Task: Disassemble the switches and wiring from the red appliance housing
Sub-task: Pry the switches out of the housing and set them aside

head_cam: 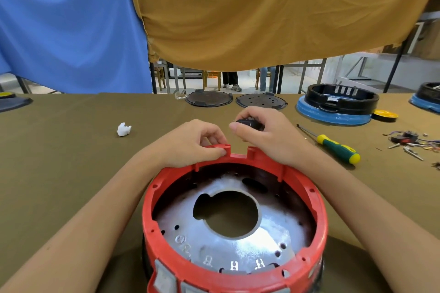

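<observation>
The red appliance housing (316, 200) stands open side up in front of me, showing a silver metal plate (269, 242) with a large round hole. My left hand (192, 143) pinches the housing's far rim beside a square notch (239, 151). Just above that notch my right hand (264, 133) grips a small black part (246, 123), partly hidden by the fingers. A heap of removed switches and coloured wires (409, 141) lies on the table at the right.
A green-and-yellow screwdriver (338, 147) lies right of my right hand. A white plastic piece (123, 129) sits to the left. Two dark round plates (209, 97) and a black-and-blue housing (338, 104) stand at the table's far side.
</observation>
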Action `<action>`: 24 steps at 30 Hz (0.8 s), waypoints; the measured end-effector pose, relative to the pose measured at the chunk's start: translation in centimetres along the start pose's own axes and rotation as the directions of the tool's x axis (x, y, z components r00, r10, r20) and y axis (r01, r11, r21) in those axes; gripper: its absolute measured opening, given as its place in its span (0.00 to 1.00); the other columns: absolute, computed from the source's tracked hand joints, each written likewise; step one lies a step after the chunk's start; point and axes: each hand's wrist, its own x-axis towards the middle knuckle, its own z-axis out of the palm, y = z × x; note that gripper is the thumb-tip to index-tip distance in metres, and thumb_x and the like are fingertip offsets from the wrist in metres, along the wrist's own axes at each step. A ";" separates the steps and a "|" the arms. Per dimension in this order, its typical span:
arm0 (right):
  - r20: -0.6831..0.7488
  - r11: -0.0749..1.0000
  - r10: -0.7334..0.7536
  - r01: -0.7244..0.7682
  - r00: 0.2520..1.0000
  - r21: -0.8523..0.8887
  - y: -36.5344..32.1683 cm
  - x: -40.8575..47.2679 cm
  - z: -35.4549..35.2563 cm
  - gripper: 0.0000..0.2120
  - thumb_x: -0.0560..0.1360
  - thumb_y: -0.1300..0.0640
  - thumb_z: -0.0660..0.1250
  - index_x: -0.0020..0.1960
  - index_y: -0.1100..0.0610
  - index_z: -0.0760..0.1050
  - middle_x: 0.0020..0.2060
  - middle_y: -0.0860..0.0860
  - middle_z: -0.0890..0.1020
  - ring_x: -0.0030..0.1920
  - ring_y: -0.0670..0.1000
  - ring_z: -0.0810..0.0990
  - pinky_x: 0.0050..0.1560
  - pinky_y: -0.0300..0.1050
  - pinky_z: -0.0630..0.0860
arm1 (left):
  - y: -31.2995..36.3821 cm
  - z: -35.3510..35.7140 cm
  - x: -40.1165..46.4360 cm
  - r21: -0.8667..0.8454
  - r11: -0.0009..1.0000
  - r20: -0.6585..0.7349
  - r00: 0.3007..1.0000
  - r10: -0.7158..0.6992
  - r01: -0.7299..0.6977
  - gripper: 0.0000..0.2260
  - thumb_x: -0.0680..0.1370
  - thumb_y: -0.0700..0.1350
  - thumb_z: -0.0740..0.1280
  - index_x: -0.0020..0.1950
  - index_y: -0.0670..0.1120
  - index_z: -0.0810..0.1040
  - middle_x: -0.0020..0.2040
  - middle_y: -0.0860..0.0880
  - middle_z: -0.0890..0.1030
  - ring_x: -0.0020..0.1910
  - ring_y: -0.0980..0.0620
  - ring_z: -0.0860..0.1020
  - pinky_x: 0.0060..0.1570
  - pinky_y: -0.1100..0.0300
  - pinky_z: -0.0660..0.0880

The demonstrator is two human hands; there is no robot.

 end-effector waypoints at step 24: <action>-0.323 0.965 0.238 -0.262 0.916 -0.031 4.0 1.0 -2.4 0.12 0.80 0.47 0.66 0.56 0.54 0.75 0.46 0.48 0.76 0.44 0.45 0.74 0.40 0.38 0.66 | -1.2 -2.2 -0.9 0.052 0.968 -0.087 0.967 -0.241 0.246 0.06 0.78 0.46 0.69 0.48 0.58 0.83 0.45 0.58 0.84 0.45 0.60 0.80 0.48 0.62 0.74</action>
